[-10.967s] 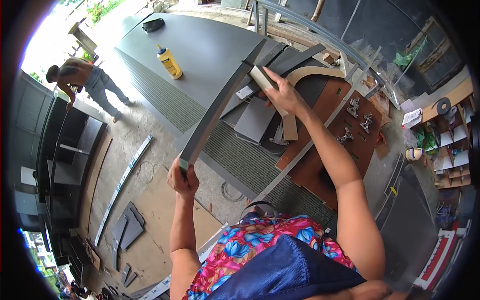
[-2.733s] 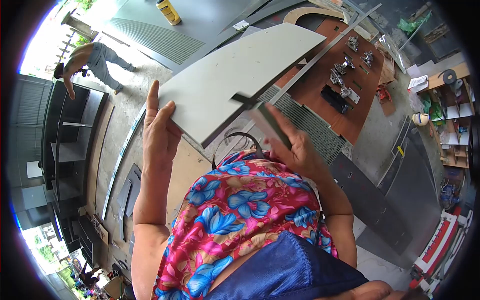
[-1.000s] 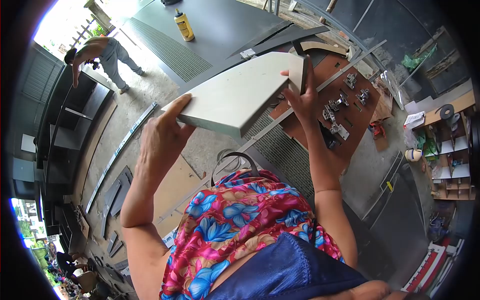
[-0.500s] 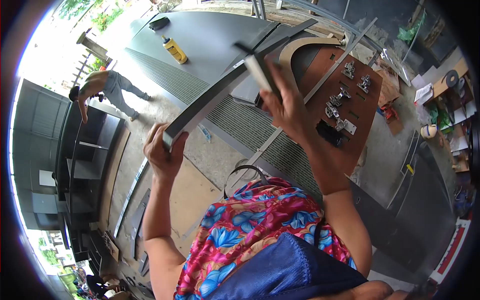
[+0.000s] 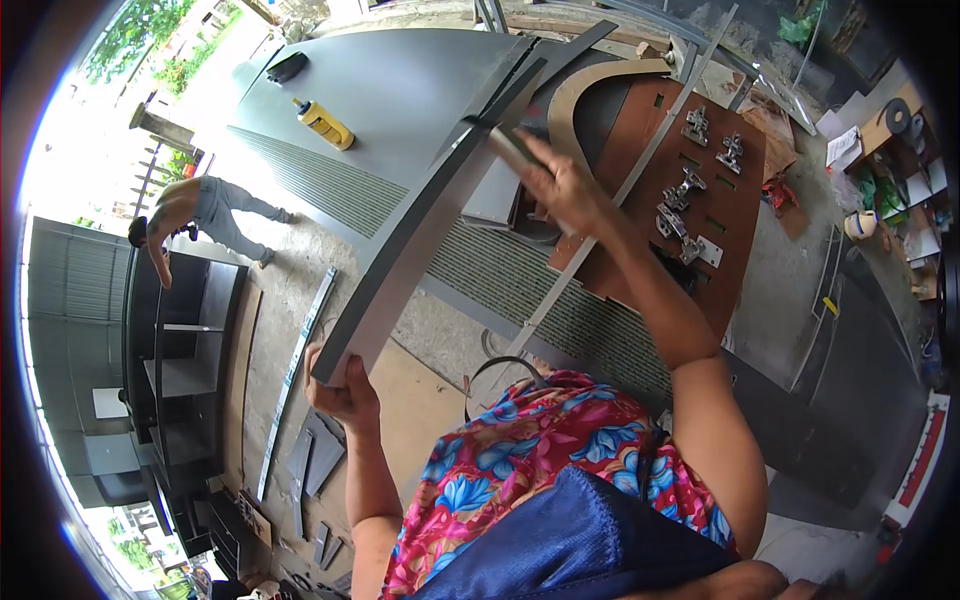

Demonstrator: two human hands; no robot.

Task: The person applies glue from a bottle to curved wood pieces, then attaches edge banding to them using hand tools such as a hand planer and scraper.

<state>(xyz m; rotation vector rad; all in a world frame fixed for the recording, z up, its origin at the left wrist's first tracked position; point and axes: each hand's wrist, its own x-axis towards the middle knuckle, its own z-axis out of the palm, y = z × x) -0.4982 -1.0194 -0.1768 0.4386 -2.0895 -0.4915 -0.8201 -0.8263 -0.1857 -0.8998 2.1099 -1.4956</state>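
A long, narrow board (image 5: 420, 215) with a dark edge and a pale face runs diagonally up through the middle. My left hand (image 5: 343, 390) is closed around its near end, thumb on the pale face. Toward the far end, my right hand (image 5: 568, 190) grips a flat, narrow block-like tool (image 5: 512, 152) with a dark side. The tool lies at the board's edge, and I cannot make out its exact kind. Part of it is hidden by my fingers.
A yellow bottle (image 5: 326, 124) lies on a large grey panel (image 5: 410, 90). Several metal hinges (image 5: 683, 188) sit on a brown board (image 5: 735, 205) at right, beside a long metal strip (image 5: 640, 170). At left, a person (image 5: 205, 210) bends over a dark cabinet (image 5: 190, 350).
The board's near end has dropped lower and the board now stands more steeply in view. My right hand has brought the tool, earlier blurred and raised, against the board's edge.
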